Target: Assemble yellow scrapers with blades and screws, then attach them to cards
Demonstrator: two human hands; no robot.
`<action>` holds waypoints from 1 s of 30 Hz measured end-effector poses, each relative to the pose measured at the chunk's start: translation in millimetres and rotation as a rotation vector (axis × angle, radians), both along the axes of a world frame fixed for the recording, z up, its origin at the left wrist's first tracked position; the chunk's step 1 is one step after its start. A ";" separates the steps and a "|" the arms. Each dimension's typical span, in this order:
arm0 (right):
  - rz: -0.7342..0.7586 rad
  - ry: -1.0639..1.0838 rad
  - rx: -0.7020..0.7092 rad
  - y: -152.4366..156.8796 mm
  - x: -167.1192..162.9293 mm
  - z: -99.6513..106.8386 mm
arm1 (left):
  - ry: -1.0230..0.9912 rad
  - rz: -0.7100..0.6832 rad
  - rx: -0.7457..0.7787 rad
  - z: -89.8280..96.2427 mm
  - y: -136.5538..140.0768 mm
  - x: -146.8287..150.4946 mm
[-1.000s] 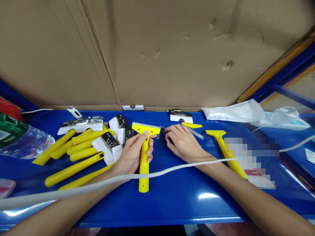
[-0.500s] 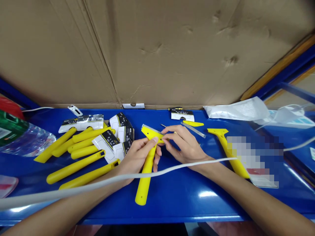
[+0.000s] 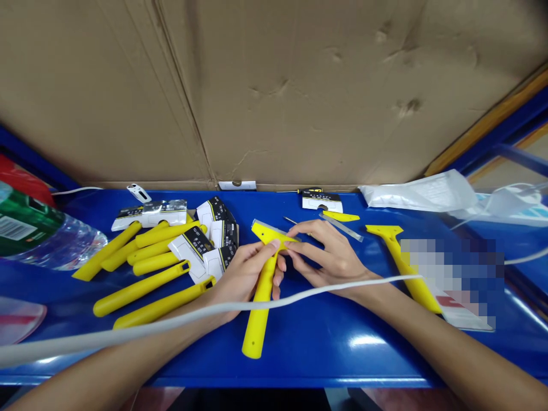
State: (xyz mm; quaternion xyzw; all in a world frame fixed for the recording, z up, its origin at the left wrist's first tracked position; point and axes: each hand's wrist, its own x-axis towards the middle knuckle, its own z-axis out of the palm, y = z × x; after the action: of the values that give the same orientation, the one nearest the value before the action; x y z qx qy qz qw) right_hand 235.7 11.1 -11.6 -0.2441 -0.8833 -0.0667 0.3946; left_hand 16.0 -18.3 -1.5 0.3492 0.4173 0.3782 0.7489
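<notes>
A yellow scraper point(image 3: 257, 319) with a wide T-shaped head and a clear strip along its top edge is held over the table, handle pointing toward me. My left hand point(image 3: 243, 271) is closed round its neck, thumb on the front. At the right end of the head, the fingers of my right hand point(image 3: 334, 257) pinch the edge; their tips partly cover it. A thin metal shaft point(image 3: 290, 219) shows just behind my right hand, its other end hidden. Beyond that hand lie a yellow strip point(image 3: 342, 216) and a clear flat strip point(image 3: 345, 227).
Several yellow handles point(image 3: 141, 289) and printed cards point(image 3: 190, 245) are piled at left, beside a bottle point(image 3: 43, 228). A second scraper point(image 3: 396, 257) lies at right. At the back are a screwdriver point(image 3: 310, 190) and a white bag point(image 3: 406, 191). A white cable point(image 3: 299, 294) crosses in front of my forearms.
The whole view has shifted slightly, so things appear a little further right. My right fingers have moved a bit on the scraper head's end; my left hand keeps its hold.
</notes>
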 end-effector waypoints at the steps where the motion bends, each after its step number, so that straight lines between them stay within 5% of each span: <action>1: -0.009 -0.004 -0.001 -0.1 0.1 0.0 | 0.012 -0.005 0.006 -0.8 0.0 0.1; 7: -0.018 0.134 -0.147 -1.2 -3.8 -3.9 | 0.018 -0.015 0.048 -0.8 -0.4 0.5; 15: 0.117 0.524 -1.120 6.8 -8.7 1.8 | 0.053 -0.029 0.107 2.6 -1.8 1.3; 18: 0.166 0.602 -1.300 9.4 -7.2 3.5 | 0.044 -0.066 0.102 3.9 -0.9 2.7; 23: 0.147 0.860 -1.389 15.7 -2.9 6.9 | 0.160 -0.060 0.329 3.7 14.8 -5.2; 27: 0.039 1.062 -1.221 28.9 6.9 7.8 | 0.447 0.073 0.661 7.8 42.3 -21.2; 30: -0.025 1.104 -1.070 39.3 14.1 4.6 | 0.774 -0.053 0.885 11.9 66.1 -25.9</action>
State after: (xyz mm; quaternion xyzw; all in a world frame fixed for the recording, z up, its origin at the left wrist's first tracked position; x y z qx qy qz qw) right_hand 249.7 50.4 -7.0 -0.4096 -0.4676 0.4967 0.6057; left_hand -9.9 47.8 10.4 0.7516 0.4540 0.3423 0.3344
